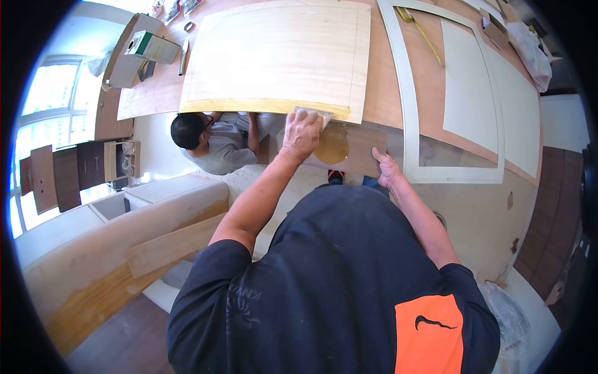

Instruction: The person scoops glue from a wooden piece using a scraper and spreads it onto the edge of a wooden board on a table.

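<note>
A pale, flat glue spreader (pixel 322 115) is pinched in my left hand (pixel 302 135), its edge at the near rim of a light plywood panel (pixel 274 56). A band of yellow glue (pixel 249 106) runs along that rim. Below it, a brown board (pixel 362 149) carries a puddle of amber glue (pixel 332 144). My right hand (pixel 389 168) grips this board at its right end. Pencil lines run near the panel's edges.
Beyond the panel's left end sits another person (pixel 218 146) in a grey shirt. A white frame (pixel 408 112) and a yellow folding rule (pixel 430 43) lie on the table to the right. A knife (pixel 184 57) and a green-and-white can (pixel 152 47) are at the far left.
</note>
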The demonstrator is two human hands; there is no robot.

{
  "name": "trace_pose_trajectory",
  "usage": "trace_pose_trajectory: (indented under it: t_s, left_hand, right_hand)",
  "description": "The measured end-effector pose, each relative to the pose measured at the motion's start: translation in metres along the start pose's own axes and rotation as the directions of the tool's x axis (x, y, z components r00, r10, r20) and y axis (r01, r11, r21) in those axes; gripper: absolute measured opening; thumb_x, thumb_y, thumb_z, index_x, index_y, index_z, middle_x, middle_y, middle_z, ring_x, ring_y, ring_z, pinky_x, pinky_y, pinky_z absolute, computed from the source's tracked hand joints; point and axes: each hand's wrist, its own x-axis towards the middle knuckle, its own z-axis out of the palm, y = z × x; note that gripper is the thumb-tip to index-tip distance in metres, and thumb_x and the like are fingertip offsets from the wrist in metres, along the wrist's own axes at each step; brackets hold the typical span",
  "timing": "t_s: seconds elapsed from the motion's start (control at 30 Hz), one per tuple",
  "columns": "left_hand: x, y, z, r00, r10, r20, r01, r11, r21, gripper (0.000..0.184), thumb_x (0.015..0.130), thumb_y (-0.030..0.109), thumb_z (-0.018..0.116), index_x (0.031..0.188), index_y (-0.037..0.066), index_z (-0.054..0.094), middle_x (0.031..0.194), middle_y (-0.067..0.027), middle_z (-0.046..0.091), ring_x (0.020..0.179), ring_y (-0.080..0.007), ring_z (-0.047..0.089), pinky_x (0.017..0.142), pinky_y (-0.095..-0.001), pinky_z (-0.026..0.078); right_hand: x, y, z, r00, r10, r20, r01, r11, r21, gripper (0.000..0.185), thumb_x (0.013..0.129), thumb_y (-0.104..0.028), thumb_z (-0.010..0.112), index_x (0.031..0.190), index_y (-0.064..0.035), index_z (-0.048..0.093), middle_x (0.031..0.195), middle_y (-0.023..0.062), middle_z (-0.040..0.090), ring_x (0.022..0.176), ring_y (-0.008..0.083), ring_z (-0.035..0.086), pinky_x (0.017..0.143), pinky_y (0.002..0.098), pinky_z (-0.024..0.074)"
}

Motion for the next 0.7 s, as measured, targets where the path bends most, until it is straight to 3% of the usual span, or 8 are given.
trace_pose_trajectory:
  t_s: [0.1,0.2,0.27,0.37,0.47,0.57,0.7]
  left_hand:
    - [0.006,-0.009,0.003,0.994,-0.099,0.039,0.095,0.992,0.079,0.024,0.08,0.014,0.062,0.103,0.01,0.068,0.099,-0.006,0.064,0.099,-0.0281,0.059,0.086,-0.0455,0.044]
    - [-0.009,0.006,0.017,0.997,-0.057,0.042,0.051,0.99,0.133,0.027,0.08,0.012,0.06,0.106,0.009,0.065,0.104,-0.0048,0.063,0.1,-0.0278,0.058,0.084,-0.046,0.044]
    - [-0.011,0.024,0.017,0.996,0.0,0.087,-0.006,0.997,0.075,0.027,0.082,0.013,0.059,0.108,0.008,0.065,0.106,-0.0059,0.062,0.102,-0.0274,0.059,0.084,-0.0457,0.044]
    - [0.005,0.044,0.007,0.979,0.0,0.205,-0.004,1.0,0.02,0.031,0.084,0.015,0.059,0.113,0.007,0.065,0.11,-0.0075,0.063,0.104,-0.0284,0.059,0.087,-0.0448,0.045]
    - [0.02,0.051,0.015,0.995,0.004,0.099,-0.009,0.999,0.047,0.031,0.085,0.015,0.059,0.113,0.006,0.065,0.11,-0.0088,0.064,0.105,-0.0291,0.059,0.089,-0.0448,0.045]
    - [0.017,0.057,0.028,0.991,0.041,0.13,-0.047,0.998,0.044,0.027,0.082,0.019,0.063,0.105,0.004,0.067,0.105,-0.0105,0.064,0.105,-0.029,0.06,0.087,-0.0442,0.047]
    - [0.016,0.071,0.017,0.973,0.085,0.216,-0.081,0.996,-0.03,0.028,0.083,0.018,0.063,0.106,0.002,0.067,0.108,-0.0114,0.065,0.103,-0.029,0.061,0.087,-0.0452,0.048]
  right_hand:
    - [-0.006,-0.003,0.008,1.0,-0.001,-0.018,0.0,1.0,-0.016,0.062,0.091,-0.029,0.08,0.141,-0.0093,0.049,0.133,0.0123,0.064,0.123,0.0313,0.062,0.102,0.0569,0.051]
    - [-0.003,-0.005,0.005,1.0,0.008,0.021,-0.008,1.0,-0.011,0.061,0.092,-0.029,0.08,0.141,-0.0093,0.05,0.133,0.0121,0.065,0.122,0.0309,0.063,0.102,0.0566,0.0516]
    - [0.006,-0.001,-0.004,0.996,0.02,0.082,-0.021,1.0,0.016,0.06,0.092,-0.029,0.079,0.141,-0.0096,0.05,0.133,0.0118,0.064,0.122,0.0303,0.063,0.101,0.0563,0.052]
    - [0.002,-0.002,0.002,0.999,0.033,0.023,-0.034,0.999,0.016,0.059,0.094,-0.029,0.077,0.142,-0.0107,0.049,0.133,0.011,0.064,0.122,0.0294,0.063,0.101,0.0551,0.0529]
    - [-0.008,-0.003,0.008,1.0,0.01,0.007,-0.01,1.0,-0.021,0.058,0.095,-0.03,0.076,0.143,-0.0118,0.049,0.133,0.0104,0.064,0.121,0.0289,0.063,0.1,0.0534,0.0534]
    - [-0.006,-0.002,0.0,0.997,0.0,0.074,0.0,1.0,-0.004,0.06,0.094,-0.03,0.077,0.144,-0.0127,0.048,0.134,0.0098,0.063,0.121,0.0286,0.063,0.1,0.0523,0.0537]
    - [-0.016,-0.004,0.005,0.998,-0.056,0.01,0.056,0.998,-0.035,0.062,0.09,-0.038,0.08,0.137,-0.0061,0.057,0.128,0.0115,0.067,0.118,0.0286,0.065,0.098,0.0512,0.0552]
